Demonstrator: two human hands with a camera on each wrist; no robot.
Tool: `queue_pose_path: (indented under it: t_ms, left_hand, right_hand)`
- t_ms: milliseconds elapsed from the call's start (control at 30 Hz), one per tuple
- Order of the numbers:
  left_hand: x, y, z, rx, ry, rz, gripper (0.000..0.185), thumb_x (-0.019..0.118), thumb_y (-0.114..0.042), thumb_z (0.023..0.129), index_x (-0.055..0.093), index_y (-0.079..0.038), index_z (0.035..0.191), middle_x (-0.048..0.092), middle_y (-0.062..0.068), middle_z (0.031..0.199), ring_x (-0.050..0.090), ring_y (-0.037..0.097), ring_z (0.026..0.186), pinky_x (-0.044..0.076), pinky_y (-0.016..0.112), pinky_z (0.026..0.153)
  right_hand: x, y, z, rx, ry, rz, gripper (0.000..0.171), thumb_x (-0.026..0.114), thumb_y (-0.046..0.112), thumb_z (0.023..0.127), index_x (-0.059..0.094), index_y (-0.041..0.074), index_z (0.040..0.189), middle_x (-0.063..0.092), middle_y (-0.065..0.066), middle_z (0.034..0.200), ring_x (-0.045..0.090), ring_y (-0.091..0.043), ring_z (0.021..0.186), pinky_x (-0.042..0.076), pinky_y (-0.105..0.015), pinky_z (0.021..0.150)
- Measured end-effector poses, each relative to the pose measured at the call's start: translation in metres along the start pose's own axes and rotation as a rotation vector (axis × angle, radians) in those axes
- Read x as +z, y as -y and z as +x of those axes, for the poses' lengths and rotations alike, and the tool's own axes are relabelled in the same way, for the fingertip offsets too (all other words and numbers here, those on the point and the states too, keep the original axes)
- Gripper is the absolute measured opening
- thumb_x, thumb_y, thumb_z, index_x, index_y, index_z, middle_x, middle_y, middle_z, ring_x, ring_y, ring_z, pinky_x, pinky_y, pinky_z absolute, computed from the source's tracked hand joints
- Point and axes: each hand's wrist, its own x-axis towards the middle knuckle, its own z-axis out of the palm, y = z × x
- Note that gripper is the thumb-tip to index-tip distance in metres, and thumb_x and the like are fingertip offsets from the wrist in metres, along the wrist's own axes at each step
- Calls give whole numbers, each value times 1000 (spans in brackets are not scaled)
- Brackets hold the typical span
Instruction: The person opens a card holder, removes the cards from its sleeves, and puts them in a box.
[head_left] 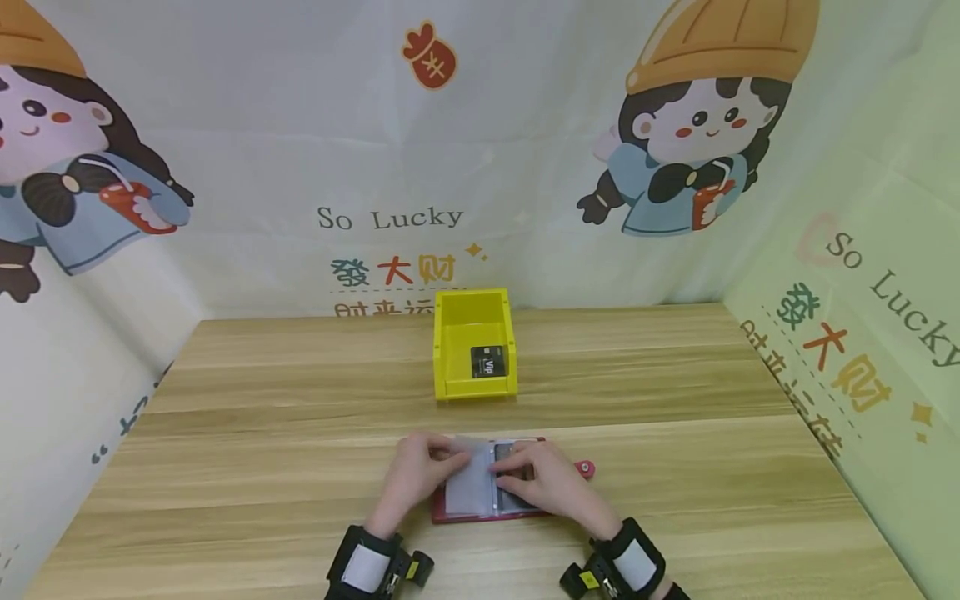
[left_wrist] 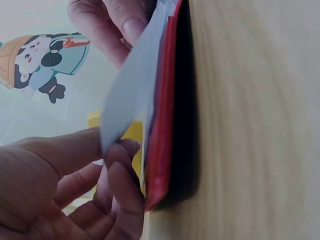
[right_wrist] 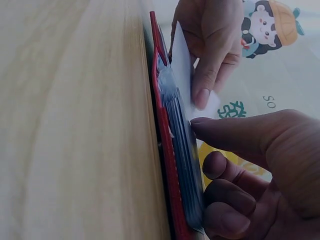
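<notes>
A red card holder (head_left: 487, 518) lies spread on the table, its clear plastic sleeve pages (head_left: 471, 487) turned up. My left hand (head_left: 426, 463) pinches the outer edge of a lifted sleeve page (left_wrist: 131, 85) between thumb and fingers. That page stands up at a slant from the red cover (left_wrist: 162, 125) in the left wrist view. On the right half, dark cards (right_wrist: 186, 165) sit stacked inside the sleeves. My right hand (head_left: 551, 477) is over this stack, thumb tip right at the page near the spine, its other fingers bent loosely against the top sleeve.
A yellow bin (head_left: 476, 392) stands behind the holder, with a black "Vip" card (head_left: 488, 362) inside. The holder's snap strap (head_left: 585, 469) sticks out to the right. The wooden table (head_left: 262, 417) meets a printed cloth wall (head_left: 525, 167) at the back and sides.
</notes>
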Motion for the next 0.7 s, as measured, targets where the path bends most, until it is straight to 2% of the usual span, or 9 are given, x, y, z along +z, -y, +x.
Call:
queue_pose_path:
  t_ms: [67,167,267,367,500,700]
  left_hand:
    - [0,0,1,-18,-11,8,12,81,-9,89,78,1,95,66,3,71,55,11,61,44,23,56]
    - [0,1,1,-42,-30,27,24,84,-8,86,75,3,105,59,1,67,52,11,59,41,23,54]
    - [0,2,1,-63,-45,39,44,87,-8,83,70,6,121,61,3,70,53,12,62,43,25,56]
    - [1,3,2,-73,-53,40,52,88,-7,82,66,7,127,62,4,71,55,13,62,44,25,57]
    - [1,3,3,-81,-65,38,53,88,-7,81,65,7,127,59,4,71,52,13,62,41,25,56]
    - [3,-1,2,-82,-83,76,50,88,-5,82,66,6,126,52,3,75,47,15,67,35,25,59]
  right_hand:
    - [-2,-1,0,9,0,-5,24,76,10,95,80,5,118,60,6,81,43,0,68,34,-19,61]
    - [-7,-3,-1,44,-2,6,30,77,11,95,77,3,123,55,8,76,44,0,65,34,-18,59]
    - [-14,-7,-3,80,-7,28,39,79,13,93,72,0,129,50,7,72,44,-1,61,33,-18,57]
    - [-22,-11,-6,97,-4,51,50,83,12,90,67,-5,134,51,6,72,45,-2,62,34,-18,55]
    - [-28,-14,-7,109,14,71,61,85,12,87,61,-9,138,53,5,73,45,-4,63,35,-19,56]
    - [-30,-16,-6,182,21,91,65,86,10,86,59,-9,142,54,4,75,47,-8,64,35,-18,57]
